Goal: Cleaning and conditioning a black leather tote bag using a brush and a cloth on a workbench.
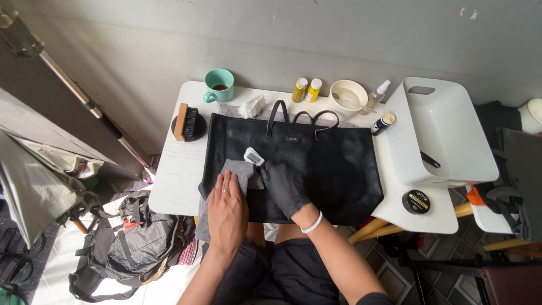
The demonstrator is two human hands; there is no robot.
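Note:
A large black leather tote bag lies flat on the small white table, its handles pointing away from me. My left hand, bare with a ring, presses flat on a grey cloth at the bag's left side. My right hand wears a black glove and holds a small white bottle tipped over the cloth.
Along the table's far edge stand a teal mug, a wooden brush, crumpled tissue, two yellow bottles, a white bowl and a spray bottle. A white bin and a black tin sit right. A backpack lies on the floor left.

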